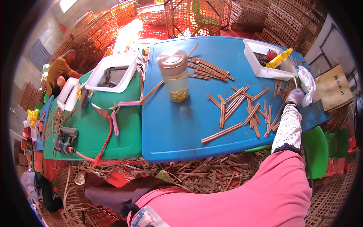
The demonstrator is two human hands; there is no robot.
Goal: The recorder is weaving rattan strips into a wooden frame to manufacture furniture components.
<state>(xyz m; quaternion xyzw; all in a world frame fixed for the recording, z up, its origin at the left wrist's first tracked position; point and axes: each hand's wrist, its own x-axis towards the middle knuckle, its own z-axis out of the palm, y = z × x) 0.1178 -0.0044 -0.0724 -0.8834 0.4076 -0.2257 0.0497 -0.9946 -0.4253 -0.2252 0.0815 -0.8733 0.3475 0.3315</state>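
Observation:
My right hand (pixel 295 97), in a pale greyish glove, is at the right end of the blue table (pixel 177 140). Its fingers look closed, and a thin object rises from them, too small to name. Beside it lies a clear plastic bag (pixel 307 85). Just beyond is a white tray (pixel 252 60) with a yellow bottle (pixel 280 58) and a round red thing (pixel 271 55). Brown wooden strips (pixel 234 108) lie scattered to the hand's left, with a bundle (pixel 211 69) farther back. My left hand is not in view.
A lidded clear jar (pixel 174 75) stands on the blue table. Pink-handled pliers (pixel 115 113), a clamp-like metal tool (pixel 66 138) and a white tray (pixel 130 64) rest on the green table (pixel 128 147). Strips litter the floor; another person (pixel 58 75) sits far left. A green chair (pixel 315 151) is right.

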